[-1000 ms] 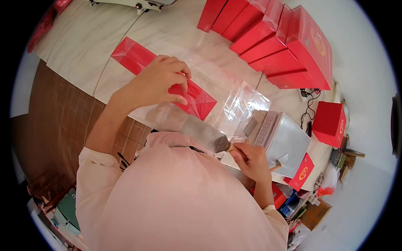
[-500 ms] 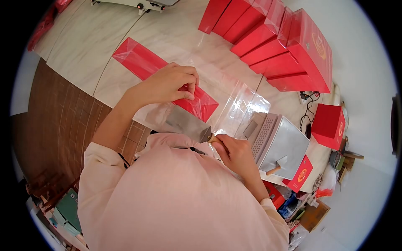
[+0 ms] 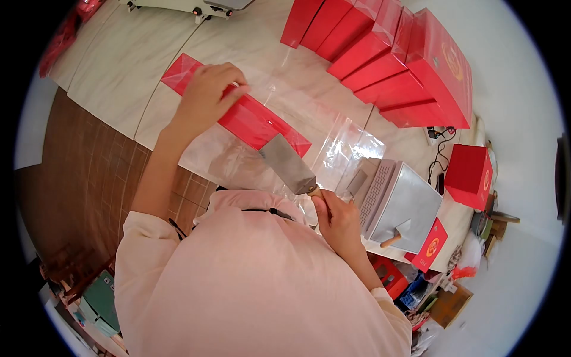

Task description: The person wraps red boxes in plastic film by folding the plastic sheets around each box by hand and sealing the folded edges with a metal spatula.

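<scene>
My left hand (image 3: 211,94) is closed over the upper left part of a long red box (image 3: 264,122) wrapped in clear film, its fingers bent over the far edge. In my right hand (image 3: 340,219) is the wooden handle of a metal spatula (image 3: 288,165) with a wide flat blade. The blade's tip touches or lies just over the near edge of the box, by its right end. Loose clear plastic film (image 3: 217,157) spreads from under the box on both sides.
Several red boxes (image 3: 380,65) stand in a row at the back right. A silver flat-topped device (image 3: 406,205) carries a small trowel (image 3: 397,233). Black cables (image 3: 438,149) and another red box (image 3: 467,175) are on the right. A wheeled machine (image 3: 199,9) sits at the far edge.
My left hand has slid up and left along the box. The spatula has swung, its blade now pointing up at the box's near edge instead of lying along it.
</scene>
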`<act>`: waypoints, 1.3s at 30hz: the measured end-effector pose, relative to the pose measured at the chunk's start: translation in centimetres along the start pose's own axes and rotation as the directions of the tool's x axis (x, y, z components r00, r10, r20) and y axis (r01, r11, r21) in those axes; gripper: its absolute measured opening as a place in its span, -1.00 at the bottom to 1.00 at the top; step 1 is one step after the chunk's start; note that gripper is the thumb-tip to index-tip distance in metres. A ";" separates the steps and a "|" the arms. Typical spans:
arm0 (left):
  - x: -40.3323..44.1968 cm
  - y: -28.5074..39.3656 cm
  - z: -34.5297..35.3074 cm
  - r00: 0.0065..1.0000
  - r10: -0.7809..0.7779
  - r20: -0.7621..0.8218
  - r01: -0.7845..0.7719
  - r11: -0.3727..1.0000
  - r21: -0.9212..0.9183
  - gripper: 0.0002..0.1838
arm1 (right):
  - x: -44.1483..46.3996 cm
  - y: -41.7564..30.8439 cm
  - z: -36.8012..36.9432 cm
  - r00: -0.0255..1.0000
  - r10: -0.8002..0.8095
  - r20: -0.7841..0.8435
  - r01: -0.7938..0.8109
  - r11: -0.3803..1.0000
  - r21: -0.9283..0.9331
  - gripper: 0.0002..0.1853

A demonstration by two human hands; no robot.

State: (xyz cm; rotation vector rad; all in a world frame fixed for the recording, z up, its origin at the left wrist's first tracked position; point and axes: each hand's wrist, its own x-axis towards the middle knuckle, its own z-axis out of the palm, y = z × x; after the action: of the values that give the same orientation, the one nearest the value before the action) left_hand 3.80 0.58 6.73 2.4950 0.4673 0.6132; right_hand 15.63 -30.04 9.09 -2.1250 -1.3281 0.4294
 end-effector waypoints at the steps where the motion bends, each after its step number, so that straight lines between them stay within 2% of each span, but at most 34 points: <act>1: -0.2 -0.5 -0.4 0.997 -0.025 -0.069 0.027 0.999 0.021 -0.87 | -0.2 0.0 0.0 1.000 0.001 -0.003 -0.001 1.000 0.000 -0.87; 2: -0.6 -1.0 -0.7 0.997 -0.022 -0.068 0.023 1.000 0.021 -0.87 | -0.5 0.0 -0.1 1.000 0.018 0.008 -0.018 1.000 -0.020 -0.87; 4: -1.5 -2.1 -1.4 0.971 -0.125 -0.201 0.130 0.991 0.010 -0.87 | -1.1 0.0 -0.3 0.999 0.035 0.016 -0.034 0.999 -0.043 -0.87; 5: -1.9 -2.6 -1.8 0.972 -0.123 -0.202 0.128 0.992 0.009 -0.87 | -1.4 0.0 -0.3 0.998 0.057 0.009 -0.057 0.998 -0.014 -0.87; 7: -2.7 -3.4 -2.6 0.906 -0.300 -0.299 0.243 0.946 -0.213 -0.87 | -2.3 0.3 -0.1 0.997 0.080 0.000 -0.080 0.997 0.012 -0.87; 8: -3.2 -3.6 -3.1 0.864 -0.366 -0.346 0.301 0.926 -0.229 -0.84 | -2.9 0.8 0.0 0.998 0.066 -0.019 -0.067 0.998 -0.014 -0.87; 9: -3.5 -4.4 -3.4 0.863 -0.365 -0.348 0.297 0.926 -0.234 -0.84 | -3.3 0.9 -0.1 0.998 0.053 -0.035 -0.054 0.998 -0.043 -0.87; 11: -4.5 -6.6 -3.8 0.750 -0.456 -0.479 0.350 0.888 -0.298 -0.78 | -3.8 0.5 -1.1 0.994 0.107 -0.011 -0.107 0.994 -0.024 -0.86; 12: -4.9 -7.6 -4.0 0.736 -0.507 -0.449 0.336 0.849 -0.408 -0.63 | -3.9 0.3 -1.6 0.987 0.160 0.014 -0.160 0.987 0.001 -0.86; 13: -5.2 -8.6 -4.2 0.729 -0.510 -0.457 0.334 0.847 -0.414 -0.63 | -3.8 0.5 -1.6 0.988 0.152 0.015 -0.152 0.988 -0.007 -0.86; 15: -5.9 -10.5 -4.0 0.698 -0.618 -0.360 0.321 0.721 -0.615 -0.37 | -3.5 1.2 -1.5 0.999 -0.032 0.004 0.032 0.999 -0.040 -0.86; 16: -6.1 -11.2 -3.5 0.689 -0.627 -0.364 0.324 0.715 -0.620 -0.37 | -2.6 0.4 -1.3 0.994 -0.084 0.071 0.085 0.996 -0.018 -0.84; 17: -6.1 -11.9 -2.8 0.709 -0.650 -0.273 0.291 0.623 -0.726 -0.30 | -1.5 -0.4 -0.8 0.993 -0.090 0.080 0.092 0.996 -0.022 -0.84; 18: -6.1 -12.5 -2.1 0.732 -0.656 -0.184 0.258 0.517 -0.816 -0.24 | 0.0 -1.4 0.2 0.975 -0.200 0.100 0.203 0.979 -0.026 -0.84; 19: -6.0 -13.1 -1.4 0.726 -0.661 -0.189 0.256 0.514 -0.819 -0.24 | 1.4 -2.2 1.1 0.944 -0.307 0.120 0.312 0.950 -0.025 -0.83; 21: -5.8 -13.9 0.0 0.798 -0.598 -0.074 0.213 0.395 -0.894 -0.15 | 4.2 -3.2 2.9 0.934 -0.334 0.129 0.338 0.941 -0.010 -0.83; 23: -5.7 -14.4 1.1 0.792 -0.611 0.009 0.221 0.273 -0.936 -0.12 | 6.1 -3.8 3.9 0.920 -0.364 0.143 0.368 0.930 0.004 -0.83; 25: -5.3 -13.9 0.8 0.785 -0.620 -0.002 0.231 0.295 -0.927 -0.08 | 7.4 -4.1 4.6 0.932 -0.335 0.141 0.349 0.933 -0.093 -0.83; 27: -5.1 -14.0 0.9 0.839 -0.543 -0.028 0.191 0.343 -0.919 -0.05 | 8.0 -3.9 5.2 0.938 -0.327 0.114 0.339 0.935 -0.108 -0.82; 28: -5.0 -14.0 1.0 0.840 -0.542 -0.025 0.189 0.335 -0.923 -0.05 | 8.2 -4.1 5.3 0.955 -0.279 0.099 0.290 0.949 -0.123 -0.83; 30: -4.6 -14.0 1.4 0.848 -0.519 -0.104 0.148 0.421 -0.895 -0.01 | 8.1 -4.4 5.4 0.973 -0.217 0.077 0.226 0.964 -0.143 -0.83; 31: -4.4 -14.5 1.8 0.854 -0.511 -0.094 0.150 0.415 -0.897 -0.01 | 7.9 -4.7 5.5 0.982 -0.183 0.046 0.188 0.968 -0.164 -0.84; 33: -4.0 -15.4 2.6 0.832 -0.521 -0.190 0.053 0.417 -0.907 0.02 | 7.5 -4.7 5.5 0.990 -0.138 0.001 0.135 0.973 -0.190 -0.85; 35: -3.8 -15.6 2.7 0.825 -0.532 -0.189 0.055 0.410 -0.910 0.04 | 6.7 -4.2 5.4 0.983 -0.138 -0.118 0.103 0.960 -0.259 -0.85; 36: -3.8 -15.4 2.8 0.810 -0.552 -0.199 0.056 0.410 -0.910 0.06 | 6.2 -4.4 5.2 0.984 -0.124 -0.127 0.087 0.961 -0.264 -0.85; 38: -3.9 -15.9 3.2 0.801 -0.563 -0.204 0.043 0.394 -0.918 0.05 | 5.2 -4.9 4.7 0.988 0.095 -0.119 -0.119 0.970 -0.212 -0.86; 39: -3.9 -16.0 3.3 0.782 -0.583 -0.221 0.027 0.386 -0.922 0.03 | 4.6 -4.8 4.6 0.986 0.104 -0.128 -0.129 0.968 -0.214 -0.86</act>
State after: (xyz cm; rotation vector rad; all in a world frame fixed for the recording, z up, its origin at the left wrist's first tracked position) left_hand -0.95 10.39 -6.02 1.1142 0.5992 1.0419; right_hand 11.81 -22.94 8.70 -2.3822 -1.2378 0.2074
